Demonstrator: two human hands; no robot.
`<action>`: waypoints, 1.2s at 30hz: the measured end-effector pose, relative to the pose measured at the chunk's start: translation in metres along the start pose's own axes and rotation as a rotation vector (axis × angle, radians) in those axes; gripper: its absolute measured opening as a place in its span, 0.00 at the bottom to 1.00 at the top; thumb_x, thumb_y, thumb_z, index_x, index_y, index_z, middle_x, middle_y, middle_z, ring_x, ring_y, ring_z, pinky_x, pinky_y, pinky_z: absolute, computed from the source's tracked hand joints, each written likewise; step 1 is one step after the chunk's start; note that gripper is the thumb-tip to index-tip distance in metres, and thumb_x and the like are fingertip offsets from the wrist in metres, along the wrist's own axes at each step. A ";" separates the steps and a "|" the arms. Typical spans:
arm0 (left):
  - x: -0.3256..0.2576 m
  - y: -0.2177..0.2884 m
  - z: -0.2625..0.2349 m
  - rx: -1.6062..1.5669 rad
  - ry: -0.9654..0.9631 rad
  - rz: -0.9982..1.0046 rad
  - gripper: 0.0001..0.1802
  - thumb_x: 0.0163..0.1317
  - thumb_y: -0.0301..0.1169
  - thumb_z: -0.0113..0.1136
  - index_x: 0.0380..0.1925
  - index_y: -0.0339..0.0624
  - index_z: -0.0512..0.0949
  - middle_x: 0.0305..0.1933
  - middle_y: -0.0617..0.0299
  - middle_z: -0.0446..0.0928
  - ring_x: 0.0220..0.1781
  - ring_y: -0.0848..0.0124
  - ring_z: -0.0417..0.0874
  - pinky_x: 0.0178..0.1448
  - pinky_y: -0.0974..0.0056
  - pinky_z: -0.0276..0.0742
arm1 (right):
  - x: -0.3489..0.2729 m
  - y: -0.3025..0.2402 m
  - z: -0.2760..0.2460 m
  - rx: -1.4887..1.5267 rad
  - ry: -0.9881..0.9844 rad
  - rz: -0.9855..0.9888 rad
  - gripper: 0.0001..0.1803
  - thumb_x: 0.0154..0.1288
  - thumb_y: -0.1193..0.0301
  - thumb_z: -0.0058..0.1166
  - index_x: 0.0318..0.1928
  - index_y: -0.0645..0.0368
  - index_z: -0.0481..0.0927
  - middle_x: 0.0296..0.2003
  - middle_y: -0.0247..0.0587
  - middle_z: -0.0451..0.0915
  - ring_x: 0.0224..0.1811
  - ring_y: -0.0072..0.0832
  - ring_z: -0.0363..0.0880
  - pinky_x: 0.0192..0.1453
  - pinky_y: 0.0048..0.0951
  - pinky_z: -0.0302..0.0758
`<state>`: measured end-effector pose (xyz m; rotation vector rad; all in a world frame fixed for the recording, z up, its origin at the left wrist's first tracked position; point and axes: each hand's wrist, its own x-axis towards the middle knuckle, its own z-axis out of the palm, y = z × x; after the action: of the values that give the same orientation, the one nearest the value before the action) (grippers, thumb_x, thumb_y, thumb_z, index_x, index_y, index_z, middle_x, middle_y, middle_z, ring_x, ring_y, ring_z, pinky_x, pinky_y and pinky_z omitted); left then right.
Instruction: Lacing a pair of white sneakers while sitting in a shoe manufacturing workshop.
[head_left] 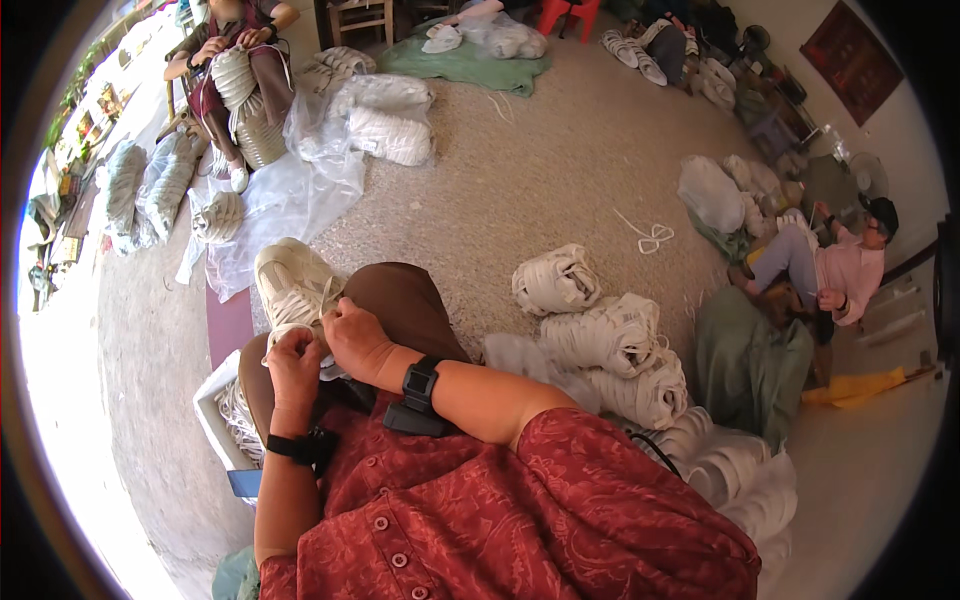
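Observation:
A cream sneaker [292, 272] rests against my knees, its toe pointing away from me. White shoelace runs across its front and up toward my fingers. My right hand [354, 338] is closed in a pinch, with a lace end [327, 292] rising from its fingertips. Close beside it, my left hand [296, 362] is also closed, fingertips pressed together at the shoe's near end. What the left fingers pinch seems to be the lace, though it is mostly hidden. Both wrists wear dark bands.
To my left stands a white box [214, 405] of loose laces. Rolled bundles of shoes [602, 332] lie on the floor at right, near green cloth [752, 362]. Other people sit working at far left and right. Clear plastic sheeting [290, 205] spreads ahead; a loose lace [650, 238] lies farther off.

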<state>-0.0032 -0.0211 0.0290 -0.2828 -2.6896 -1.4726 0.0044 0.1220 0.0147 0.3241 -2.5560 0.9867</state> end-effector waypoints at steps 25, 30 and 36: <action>-0.032 -0.022 -0.075 -0.578 -0.053 -0.435 0.06 0.55 0.27 0.60 0.21 0.40 0.77 0.20 0.69 0.76 0.22 0.80 0.77 0.25 0.77 0.66 | 0.014 -0.026 0.006 0.191 -0.193 -0.396 0.04 0.51 0.76 0.52 0.23 0.60 0.72 0.25 0.48 0.74 0.29 0.44 0.75 0.33 0.39 0.73; -0.022 -0.021 -0.059 -0.660 0.022 -0.419 0.05 0.55 0.26 0.58 0.23 0.39 0.77 0.21 0.65 0.78 0.21 0.80 0.78 0.22 0.77 0.67 | 0.020 -0.036 0.009 0.108 -0.261 -0.282 0.03 0.53 0.75 0.50 0.25 0.60 0.75 0.24 0.49 0.74 0.29 0.46 0.76 0.33 0.42 0.73; -0.015 -0.029 -0.043 -0.558 0.147 -0.377 0.05 0.49 0.21 0.59 0.18 0.32 0.77 0.17 0.63 0.76 0.19 0.77 0.76 0.23 0.72 0.70 | 0.022 -0.032 0.010 0.110 -0.373 -0.174 0.11 0.55 0.78 0.50 0.39 0.63 0.80 0.31 0.49 0.77 0.34 0.45 0.77 0.39 0.37 0.73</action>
<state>0.0045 -0.0747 0.0260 0.3218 -2.2474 -2.2327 -0.0069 0.0899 0.0364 0.8163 -2.7404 1.0867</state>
